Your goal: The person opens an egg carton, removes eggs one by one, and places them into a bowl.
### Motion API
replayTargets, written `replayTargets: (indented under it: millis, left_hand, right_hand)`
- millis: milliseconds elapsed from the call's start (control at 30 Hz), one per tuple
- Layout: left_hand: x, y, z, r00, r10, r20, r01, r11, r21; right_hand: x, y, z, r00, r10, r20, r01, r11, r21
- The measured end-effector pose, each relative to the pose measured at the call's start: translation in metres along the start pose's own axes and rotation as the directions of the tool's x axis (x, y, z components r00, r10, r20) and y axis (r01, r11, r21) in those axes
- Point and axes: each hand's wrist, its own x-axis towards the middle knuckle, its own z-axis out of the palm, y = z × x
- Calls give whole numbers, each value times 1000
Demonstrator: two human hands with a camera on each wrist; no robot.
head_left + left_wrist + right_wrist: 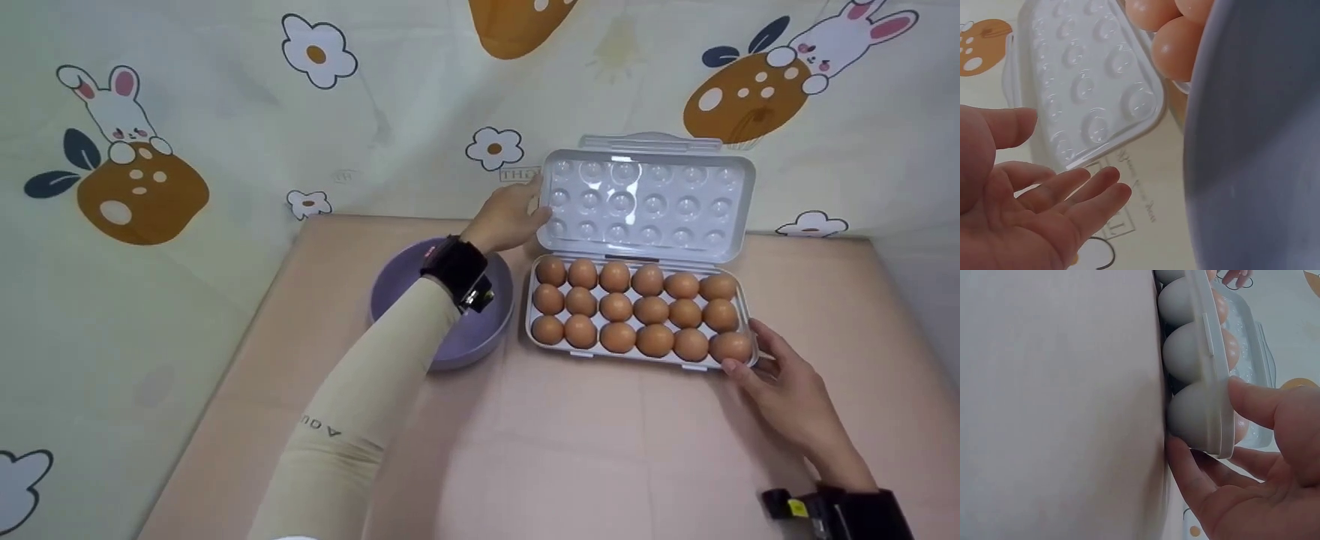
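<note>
- While the egg tray (534, 341) sits on the pink table (585, 465) with its clear lid (645, 202) standing up at the back, the left hand (506, 219) is at the lid's left edge.
- Seen from the left wrist, the left hand's fingers (1081, 188) lie straight and relaxed just beside the lid's corner; whether they touch it I cannot tell, and they grip nothing.
- At the tray's front right corner, the right hand (787, 394) lies on the table with its fingers spread.
- From the right wrist view, one fingertip (1241, 391) presses on the tray's rim and another finger lies against a cup underneath; the hand is loose, not closed round the tray.
- Brown eggs (616, 307) fill the tray in three rows.
- Just left of the tray stands a purple bowl (480, 334), under the left forearm's pale sleeve (375, 397).
</note>
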Motion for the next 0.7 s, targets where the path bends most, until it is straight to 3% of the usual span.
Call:
replayTargets:
  millis: [133, 267, 467, 700]
  left_hand:
    - [-13, 5, -9, 999, 31, -43, -30, 999, 30]
    - [-28, 9, -18, 993, 81, -84, -74, 994, 85]
    - [-55, 12, -26, 979, 166, -121, -152, 981, 120]
    - [-92, 12, -23, 961, 246, -125, -220, 957, 190]
  right_hand:
    - [1, -3, -6, 993, -99, -67, 96, 994, -46]
    - [2, -13, -15, 968, -218, -121, 207, 974, -94]
    - [7, -36, -24, 933, -346, -93, 329, 930, -165]
    - [7, -65, -27, 893, -445, -71, 419, 878, -230]
